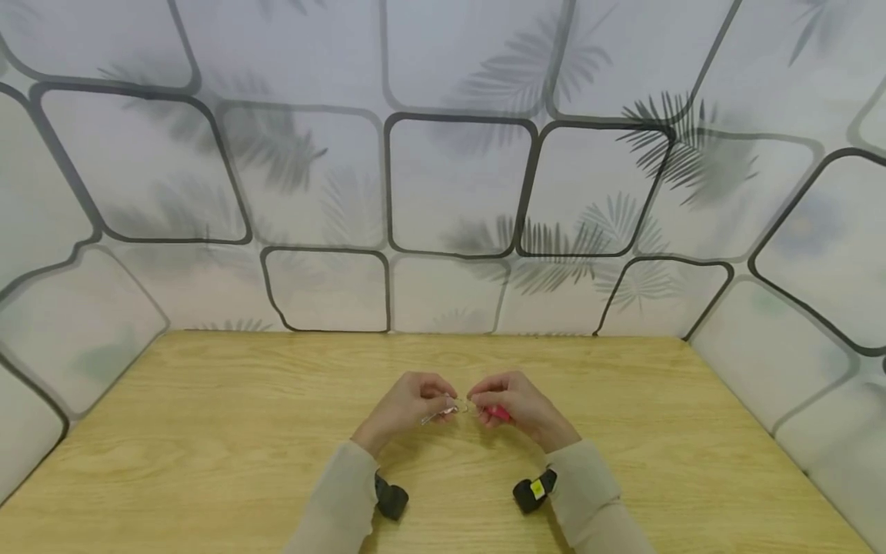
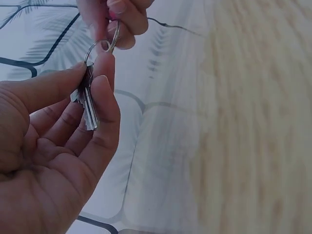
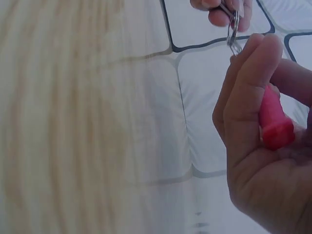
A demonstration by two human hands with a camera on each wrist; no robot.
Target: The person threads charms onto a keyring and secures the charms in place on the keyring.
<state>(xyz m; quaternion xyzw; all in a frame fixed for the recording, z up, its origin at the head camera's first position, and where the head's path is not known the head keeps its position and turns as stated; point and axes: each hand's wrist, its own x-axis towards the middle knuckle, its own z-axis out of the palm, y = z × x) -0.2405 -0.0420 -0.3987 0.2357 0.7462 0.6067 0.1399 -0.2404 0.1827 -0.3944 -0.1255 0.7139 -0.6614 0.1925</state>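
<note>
My left hand [image 1: 408, 404] pinches a bunch of silver keys [image 2: 89, 108] between thumb and fingertips, close to where they hang on a metal key ring [image 2: 88, 52]. A second metal ring [image 2: 116, 38] meets the first between the two hands. My right hand [image 1: 524, 406] holds this second ring at its fingertips. A pink-red, rounded keychain fob [image 3: 274, 122] lies within the curl of the right fingers, partly covered by them. Both hands are close together above the table, with the rings bridging the small gap. The joint of the rings is partly hidden by fingertips.
A light wooden table [image 1: 228, 431] spreads beneath both hands. Behind it and along its sides rises a pale fabric wall [image 1: 457, 185] with dark outlined blocks and leaf prints. Black wrist straps [image 1: 392, 500] sit at the cuffs of beige sleeves [image 1: 339, 500].
</note>
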